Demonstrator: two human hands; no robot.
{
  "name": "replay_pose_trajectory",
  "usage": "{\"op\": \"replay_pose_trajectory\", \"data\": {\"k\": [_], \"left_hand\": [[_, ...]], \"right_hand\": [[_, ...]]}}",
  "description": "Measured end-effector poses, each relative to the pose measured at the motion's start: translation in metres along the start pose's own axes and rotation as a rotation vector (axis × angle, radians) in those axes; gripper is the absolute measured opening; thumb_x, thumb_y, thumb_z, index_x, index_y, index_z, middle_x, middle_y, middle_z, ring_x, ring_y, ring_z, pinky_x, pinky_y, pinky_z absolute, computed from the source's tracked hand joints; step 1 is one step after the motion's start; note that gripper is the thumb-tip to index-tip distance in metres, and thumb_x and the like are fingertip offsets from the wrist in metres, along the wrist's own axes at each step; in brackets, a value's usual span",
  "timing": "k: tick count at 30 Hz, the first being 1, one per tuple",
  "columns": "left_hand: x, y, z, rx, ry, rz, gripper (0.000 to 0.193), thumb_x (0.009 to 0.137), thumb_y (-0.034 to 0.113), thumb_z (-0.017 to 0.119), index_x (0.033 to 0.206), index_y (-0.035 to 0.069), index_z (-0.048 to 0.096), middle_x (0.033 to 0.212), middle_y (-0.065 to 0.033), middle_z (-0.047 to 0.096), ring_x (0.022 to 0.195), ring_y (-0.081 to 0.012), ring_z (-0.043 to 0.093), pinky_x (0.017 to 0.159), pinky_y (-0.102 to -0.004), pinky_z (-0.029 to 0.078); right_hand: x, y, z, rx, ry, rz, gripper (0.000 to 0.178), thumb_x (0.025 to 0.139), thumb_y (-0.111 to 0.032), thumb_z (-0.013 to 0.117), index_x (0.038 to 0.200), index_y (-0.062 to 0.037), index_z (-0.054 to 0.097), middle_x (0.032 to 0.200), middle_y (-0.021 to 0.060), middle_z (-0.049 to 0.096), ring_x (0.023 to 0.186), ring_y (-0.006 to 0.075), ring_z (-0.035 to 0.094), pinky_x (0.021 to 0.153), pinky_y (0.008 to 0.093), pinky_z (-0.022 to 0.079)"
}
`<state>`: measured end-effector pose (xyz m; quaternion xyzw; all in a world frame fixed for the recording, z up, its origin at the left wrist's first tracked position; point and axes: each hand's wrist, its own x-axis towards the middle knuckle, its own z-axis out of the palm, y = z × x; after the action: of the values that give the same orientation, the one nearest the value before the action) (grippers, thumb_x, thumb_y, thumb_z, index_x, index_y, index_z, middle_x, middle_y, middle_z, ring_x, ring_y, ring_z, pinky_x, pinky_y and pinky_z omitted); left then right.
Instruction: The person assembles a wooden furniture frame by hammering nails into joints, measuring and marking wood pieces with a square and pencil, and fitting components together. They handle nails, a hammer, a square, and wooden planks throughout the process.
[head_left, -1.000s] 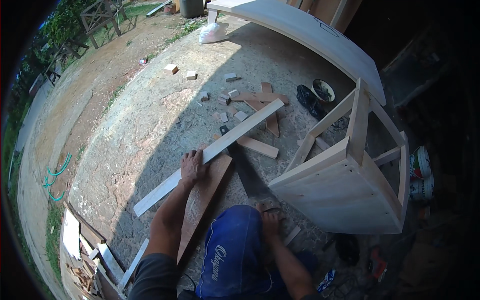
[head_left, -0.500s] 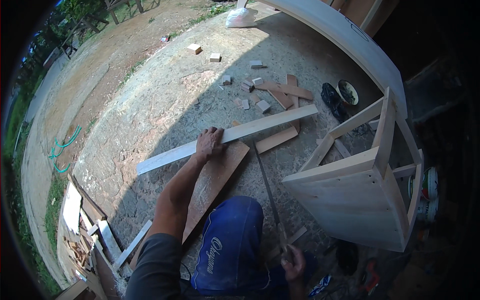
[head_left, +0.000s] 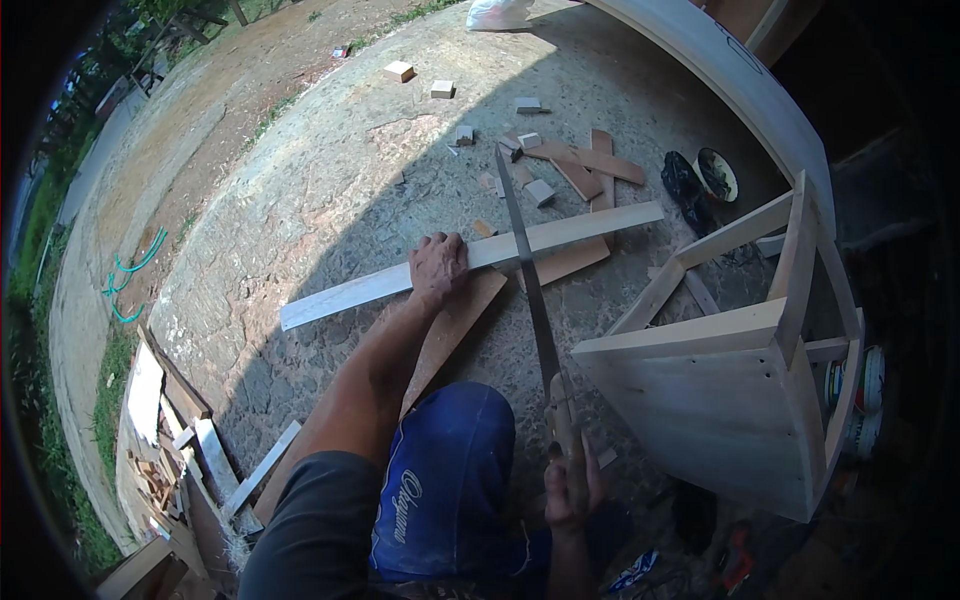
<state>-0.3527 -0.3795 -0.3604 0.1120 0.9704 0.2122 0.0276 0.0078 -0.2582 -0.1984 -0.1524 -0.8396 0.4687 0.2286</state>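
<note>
A long pale wooden plank (head_left: 345, 295) lies slanted across the middle, propped on a wider board (head_left: 445, 350) beneath it. My left hand (head_left: 438, 266) presses on this plank, fingers curled over its far edge. In my right hand (head_left: 572, 490), low and to the right, is the handle of a handsaw (head_left: 537, 310). Its long, narrow blade points away from me and crosses over the plank, to the right of my left hand. Whether the teeth touch the wood I cannot tell.
Small wood blocks (head_left: 540, 192) and brown offcuts (head_left: 610, 165) lie beyond the plank. A wooden frame (head_left: 690, 400) stands close on the right, near a black bag (head_left: 684, 195) and a bowl (head_left: 716, 175). Scrap wood (head_left: 215, 465) is piled at the lower left.
My right hand has raised the handsaw and moved it forward, so its blade now crosses the plank. My left hand stays on the plank, and the view has shifted slightly.
</note>
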Motion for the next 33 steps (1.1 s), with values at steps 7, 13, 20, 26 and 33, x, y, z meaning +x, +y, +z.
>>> {"op": "replay_pose_trajectory", "data": {"k": [7,13,20,26,33], "left_hand": [[0.004,-0.001,0.000,0.028,0.034,0.059,0.026,0.098,0.038,0.056,0.103,0.014,0.066,0.107,-0.0091,0.065,0.107,-0.0324,0.059,0.090,-0.0500,0.045],[0.005,-0.003,0.006,0.046,0.040,0.070,0.026,0.098,0.037,0.055,0.104,0.014,0.065,0.107,-0.0093,0.065,0.107,-0.0321,0.059,0.090,-0.0493,0.044],[0.004,0.001,0.001,0.033,0.022,0.056,0.027,0.099,0.037,0.053,0.104,0.013,0.065,0.109,-0.0102,0.065,0.107,-0.0331,0.059,0.090,-0.0488,0.044],[0.007,0.002,0.001,0.039,0.000,0.038,0.027,0.099,0.038,0.053,0.103,0.014,0.066,0.108,-0.0098,0.066,0.106,-0.0323,0.060,0.091,-0.0482,0.044],[0.008,-0.004,0.009,0.033,0.029,0.058,0.027,0.098,0.039,0.054,0.101,0.014,0.065,0.107,-0.0096,0.066,0.106,-0.0323,0.060,0.090,-0.0477,0.044]], "right_hand": [[0.018,0.029,0.030,0.043,-0.084,-0.009,0.057,0.092,-0.025,0.067,0.134,0.0117,0.055,0.113,0.0256,0.069,0.095,0.0339,0.071,0.081,0.0394,0.055],[0.011,0.036,0.033,0.082,-0.089,0.002,0.053,0.091,-0.019,0.067,0.134,0.0105,0.056,0.115,0.0264,0.069,0.101,0.0367,0.071,0.086,0.0403,0.055],[0.009,0.033,0.029,0.078,-0.116,0.031,0.051,0.090,-0.017,0.067,0.133,0.0086,0.057,0.117,0.0267,0.069,0.104,0.0383,0.071,0.088,0.0408,0.055],[0.006,0.036,0.030,0.083,-0.120,0.014,0.051,0.090,-0.015,0.067,0.134,0.0084,0.057,0.117,0.0267,0.069,0.104,0.0378,0.071,0.089,0.0404,0.055],[0.008,0.035,0.029,0.073,-0.141,0.019,0.052,0.089,-0.016,0.067,0.134,0.0085,0.056,0.118,0.0271,0.068,0.106,0.0384,0.070,0.090,0.0407,0.055]]}}
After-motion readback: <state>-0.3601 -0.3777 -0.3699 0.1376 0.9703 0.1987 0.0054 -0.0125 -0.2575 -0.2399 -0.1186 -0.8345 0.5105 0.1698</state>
